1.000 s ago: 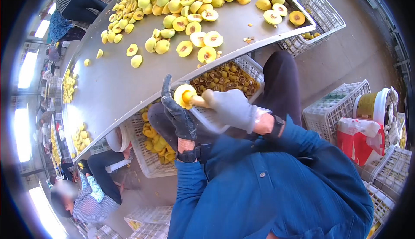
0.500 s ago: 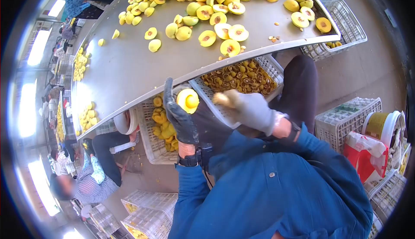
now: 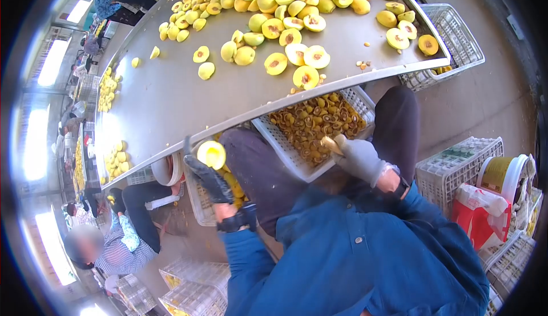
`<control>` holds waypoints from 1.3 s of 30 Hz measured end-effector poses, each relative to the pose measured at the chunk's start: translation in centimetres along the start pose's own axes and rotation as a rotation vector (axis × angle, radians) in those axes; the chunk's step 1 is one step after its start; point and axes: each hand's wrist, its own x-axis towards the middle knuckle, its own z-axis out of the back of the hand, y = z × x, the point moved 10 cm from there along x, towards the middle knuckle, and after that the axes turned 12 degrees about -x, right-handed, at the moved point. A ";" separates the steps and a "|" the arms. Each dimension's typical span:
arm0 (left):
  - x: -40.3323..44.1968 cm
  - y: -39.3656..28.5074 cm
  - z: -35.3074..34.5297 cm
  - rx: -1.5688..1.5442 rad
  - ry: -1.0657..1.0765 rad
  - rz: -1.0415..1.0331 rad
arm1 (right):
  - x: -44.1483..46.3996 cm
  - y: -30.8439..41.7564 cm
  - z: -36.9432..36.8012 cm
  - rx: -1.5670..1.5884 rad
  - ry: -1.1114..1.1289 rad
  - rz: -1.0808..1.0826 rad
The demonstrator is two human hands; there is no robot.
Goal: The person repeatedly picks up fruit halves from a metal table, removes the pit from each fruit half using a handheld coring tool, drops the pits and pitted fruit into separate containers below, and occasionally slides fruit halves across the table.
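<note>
1 fruit half (image 3: 211, 155), bright yel, round, hollowed ctr

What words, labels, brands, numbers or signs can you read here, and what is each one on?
None can be read for certain.
Yellowish label on the white bucket: any print is too small and blurred to read.
Red-and-white bag: no legible lettering.
Dark left wristband and dark right wristband: no readable marks.
</note>
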 end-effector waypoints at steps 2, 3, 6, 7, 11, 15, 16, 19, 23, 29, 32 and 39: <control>2.8 -1.2 1.0 0.627 0.143 -0.156 | -0.2 -0.9 0.0 0.005 0.010 -0.018; 3.6 -1.6 -0.6 0.849 0.236 -0.251 | -0.1 -1.5 -0.3 0.002 0.044 -0.052; 4.9 -0.5 -8.0 0.981 0.500 -0.445 | -0.1 -2.6 -0.4 0.023 0.036 -0.110; 5.0 0.2 -11.5 0.930 0.584 -0.493 | -0.1 -2.7 -0.5 0.024 0.040 -0.110; 7.3 6.5 -23.4 0.735 0.813 -0.310 | -0.8 -3.4 -0.4 0.016 0.037 -0.126; 8.4 14.9 -28.9 0.637 0.971 -0.147 | -1.9 -4.7 0.2 0.033 0.022 -0.162; 8.2 15.7 -29.2 0.581 1.009 0.033 | -2.1 -5.1 0.2 0.042 0.019 -0.169; 6.6 14.6 -27.8 0.410 0.898 0.414 | -1.1 -5.1 1.2 0.084 -0.024 -0.170; 3.7 8.4 -24.0 0.086 0.703 0.453 | 2.9 -2.5 4.1 0.506 -0.072 -0.195; -4.9 2.2 -20.8 -0.108 0.615 0.319 | 6.3 1.5 8.4 0.936 -0.451 -0.237; -7.6 1.4 -20.1 -0.281 0.579 0.210 | 6.7 3.0 7.8 0.903 -0.284 -0.194; -9.3 -1.5 -19.2 -0.282 0.555 -0.076 | 3.5 6.4 11.5 0.237 -0.493 0.063</control>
